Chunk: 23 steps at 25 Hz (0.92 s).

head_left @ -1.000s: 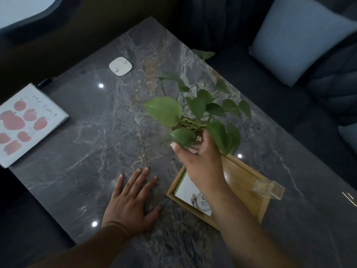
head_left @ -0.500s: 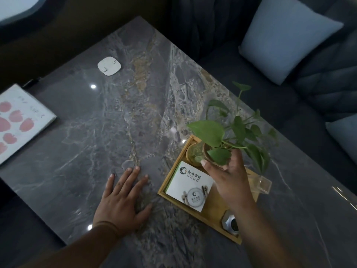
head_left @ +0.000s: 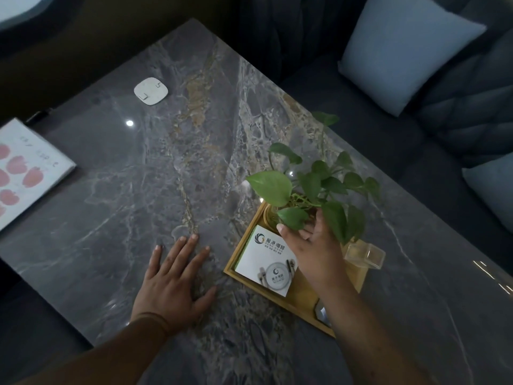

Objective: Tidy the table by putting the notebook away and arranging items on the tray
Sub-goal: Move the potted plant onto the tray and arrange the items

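On the tray's (head_left: 301, 298) far-left corner stands the glass jar (head_left: 269, 215) of the plant (head_left: 311, 187), and my right hand (head_left: 313, 245) is up against it from the near side. My thumb lies out across the front, under a leaf. My fingers go in behind the foliage, so I cannot tell whether they clasp the jar or have let go. I reach in low, at the glass, I think, because the stems would bend under any grip. That corner suits the jar, since the leaves hang outward past the tray and not over the white card (head_left: 266, 262) lying flat just nearer me. A small clear box (head_left: 365, 255) perches at the tray's right rim.

Left of the tray, my left hand (head_left: 172, 282) presses flat on the counter (head_left: 166, 162) with its fingers spread, holding nothing; it steadies me as I lean. Well to the left of the tray, at the counter's edge, the notebook (head_left: 25, 173) waits, not yet put away.
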Available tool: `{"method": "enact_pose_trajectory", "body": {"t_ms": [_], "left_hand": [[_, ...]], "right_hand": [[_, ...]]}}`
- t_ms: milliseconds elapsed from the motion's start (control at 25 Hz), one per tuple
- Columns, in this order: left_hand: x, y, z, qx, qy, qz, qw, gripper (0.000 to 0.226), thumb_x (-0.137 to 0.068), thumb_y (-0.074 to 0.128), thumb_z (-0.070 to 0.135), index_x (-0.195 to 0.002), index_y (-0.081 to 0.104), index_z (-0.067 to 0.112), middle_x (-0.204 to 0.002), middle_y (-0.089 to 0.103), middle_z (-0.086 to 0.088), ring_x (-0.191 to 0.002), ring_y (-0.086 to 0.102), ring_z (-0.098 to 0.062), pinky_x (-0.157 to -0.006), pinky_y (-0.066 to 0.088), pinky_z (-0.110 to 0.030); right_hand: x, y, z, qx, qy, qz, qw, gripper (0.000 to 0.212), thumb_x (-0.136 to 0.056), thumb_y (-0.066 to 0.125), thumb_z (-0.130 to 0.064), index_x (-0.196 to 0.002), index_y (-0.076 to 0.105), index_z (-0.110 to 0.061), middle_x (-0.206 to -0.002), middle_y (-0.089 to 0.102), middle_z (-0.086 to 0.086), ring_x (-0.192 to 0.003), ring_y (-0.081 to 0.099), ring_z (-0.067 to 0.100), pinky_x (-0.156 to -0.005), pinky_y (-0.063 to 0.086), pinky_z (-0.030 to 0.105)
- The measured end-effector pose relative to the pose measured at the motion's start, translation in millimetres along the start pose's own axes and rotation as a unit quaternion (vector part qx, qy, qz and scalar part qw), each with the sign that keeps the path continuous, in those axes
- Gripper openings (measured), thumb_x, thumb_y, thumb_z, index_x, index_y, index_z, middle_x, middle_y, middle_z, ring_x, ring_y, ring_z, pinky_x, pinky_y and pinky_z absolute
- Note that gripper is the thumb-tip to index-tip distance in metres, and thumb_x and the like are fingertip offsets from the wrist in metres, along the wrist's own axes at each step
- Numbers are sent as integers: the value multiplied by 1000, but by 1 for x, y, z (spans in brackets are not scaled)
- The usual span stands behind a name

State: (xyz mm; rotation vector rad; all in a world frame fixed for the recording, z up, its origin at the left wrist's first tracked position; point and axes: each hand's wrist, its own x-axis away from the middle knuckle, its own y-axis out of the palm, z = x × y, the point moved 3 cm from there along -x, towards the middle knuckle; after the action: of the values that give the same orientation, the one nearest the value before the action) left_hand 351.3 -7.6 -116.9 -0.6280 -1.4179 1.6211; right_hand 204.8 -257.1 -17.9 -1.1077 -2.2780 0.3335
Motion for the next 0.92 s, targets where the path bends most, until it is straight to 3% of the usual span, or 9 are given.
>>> {"method": "enact_pose_trajectory", "body": {"t_ms": [160, 320, 520, 680, 800, 920], "left_hand": [[1, -2, 0, -4, -2, -6, 1000, 86, -85, 46, 75, -159, 30, 33, -171, 19, 0, -158, 8, -17, -126, 8, -58], [1, -1, 1, -15, -4, -17, 1000, 87, -84, 43, 75, -159, 28, 34, -171, 18, 2, -158, 10, -18, -126, 8, -58], [0, -1, 1, -24, 0, -14, 1000, 87, -82, 46, 74, -157, 33, 33, -169, 24, 0, -157, 16, -21, -125, 10, -59], [1, -3, 3, -23, 2, -8, 1000, 86, -80, 47, 72, -155, 38, 30, -167, 30, -3, -156, 21, -23, -125, 11, -60], [1, 0, 2, -18, 1, -4, 1000, 86, -80, 47, 72, -154, 40, 30, -166, 32, -3, -155, 22, -23, -125, 11, -60], [0, 0, 2, -16, 3, -13, 1000, 85, -80, 47, 72, -153, 41, 29, -166, 32, -4, -155, 23, -24, -125, 11, -60]], "right_hand": [[15, -11, 3, 102, -2, 20, 995, 80, -76, 81, -53, -144, 43, -32, -142, 59, 0, -133, 52, 19, -111, 38, 29], [45, -20, 8, 167, -47, 25, 984, 87, -81, 75, -52, -152, 27, -35, -151, 46, -2, -138, 40, 11, -106, 32, 21], [77, -28, 21, 314, -100, 9, 944, 93, -85, 53, -68, -160, 12, -33, -170, 19, 0, -157, 2, 25, -125, 14, 46], [96, -32, 33, 379, -87, 27, 921, 86, -87, 48, -70, -159, 22, -30, -169, 21, 2, -156, -1, 28, -125, 10, 55], [108, -35, 44, 403, -65, 43, 912, 85, -87, 47, -70, -158, 22, -30, -169, 21, 3, -156, 0, 29, -124, 3, 52], [120, -37, 55, 417, -40, 56, 906, 86, -88, 47, -71, -158, 24, -28, -169, 21, 6, -157, 2, 32, -124, 6, 57]]}}
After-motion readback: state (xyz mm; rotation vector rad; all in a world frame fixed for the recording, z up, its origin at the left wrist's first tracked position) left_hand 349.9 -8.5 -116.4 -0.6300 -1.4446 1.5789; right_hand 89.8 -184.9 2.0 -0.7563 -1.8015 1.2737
